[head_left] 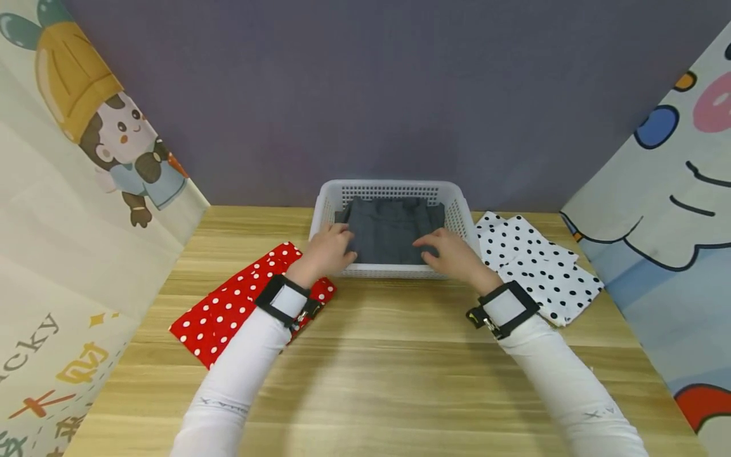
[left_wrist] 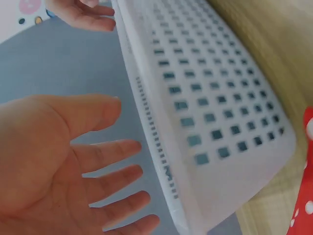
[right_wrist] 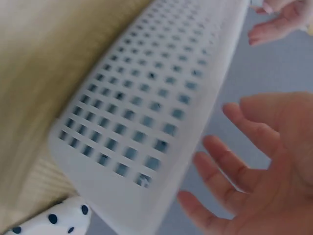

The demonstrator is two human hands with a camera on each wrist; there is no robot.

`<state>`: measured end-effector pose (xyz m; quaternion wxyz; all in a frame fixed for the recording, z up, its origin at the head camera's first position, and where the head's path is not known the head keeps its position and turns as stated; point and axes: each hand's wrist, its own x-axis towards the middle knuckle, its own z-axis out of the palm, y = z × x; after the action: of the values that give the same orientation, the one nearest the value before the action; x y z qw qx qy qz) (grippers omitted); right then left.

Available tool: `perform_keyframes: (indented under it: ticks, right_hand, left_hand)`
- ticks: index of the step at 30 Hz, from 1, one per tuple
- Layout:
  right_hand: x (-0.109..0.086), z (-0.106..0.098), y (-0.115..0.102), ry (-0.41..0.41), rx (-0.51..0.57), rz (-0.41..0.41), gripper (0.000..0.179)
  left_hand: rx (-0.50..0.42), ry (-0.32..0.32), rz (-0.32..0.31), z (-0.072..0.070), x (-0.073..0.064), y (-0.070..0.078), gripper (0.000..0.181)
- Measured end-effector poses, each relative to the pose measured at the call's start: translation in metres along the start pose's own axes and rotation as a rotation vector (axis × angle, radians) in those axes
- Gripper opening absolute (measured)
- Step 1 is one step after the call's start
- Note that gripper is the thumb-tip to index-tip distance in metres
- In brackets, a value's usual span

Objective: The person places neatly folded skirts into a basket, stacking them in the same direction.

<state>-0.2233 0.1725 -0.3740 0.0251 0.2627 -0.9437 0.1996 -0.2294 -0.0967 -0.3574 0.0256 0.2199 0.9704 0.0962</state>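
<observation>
A light, streaky wood-grain tabletop (head_left: 388, 362) meets a plain grey-purple backdrop (head_left: 388, 95) at the far edge. A cream printed wall (head_left: 68, 216) on the left shows a yellow-hatted cartoon figure (head_left: 125, 124); a white-and-blue cartoon-printed wall (head_left: 674, 292) stands on the right.

Wall on the left (head_left: 74, 254): partial dark lettering (head_left: 30, 343) reads "cky", with its beginning cut by the picture edge; below it stand a yellow character (head_left: 82, 364) that appears to be "财", an orange character (head_left: 40, 404) resembling "大", and, partly cut off, a brown character (head_left: 71, 426) resembling "来" and a green character (head_left: 11, 444) that cannot be identified. Left sleeve (head_left: 240, 368) and right sleeve (head_left: 548, 362): each bears small dark print, including a legible "X"; the remaining letters are too small to confirm.
</observation>
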Motion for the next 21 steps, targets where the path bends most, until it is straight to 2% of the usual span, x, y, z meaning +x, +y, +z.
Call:
perform_keyframes:
  ticks: [3, 8, 12, 16, 21]
  right_hand:
    - [-0.010, 0.008, -0.003, 0.091, -0.024, -0.036, 0.028]
    - [-0.022, 0.021, -0.007, 0.236, -0.036, -0.100, 0.022]
    - [-0.033, 0.028, -0.012, 0.305, -0.047, -0.141, 0.018]
    - [-0.044, 0.035, -0.017, 0.346, -0.051, -0.153, 0.017]
    - [-0.056, 0.045, -0.019, 0.332, -0.036, -0.169, 0.017]
  left_hand:
    - [-0.024, 0.066, 0.039, 0.006, -0.011, 0.005, 0.044]
    - [-0.040, 0.258, 0.149, 0.019, -0.024, 0.013, 0.035]
    - [-0.050, 0.385, 0.209, 0.029, -0.032, 0.019, 0.028]
    - [-0.070, 0.402, 0.209, 0.036, -0.044, 0.023, 0.022]
    - [-0.070, 0.379, 0.193, 0.045, -0.060, 0.019, 0.003]
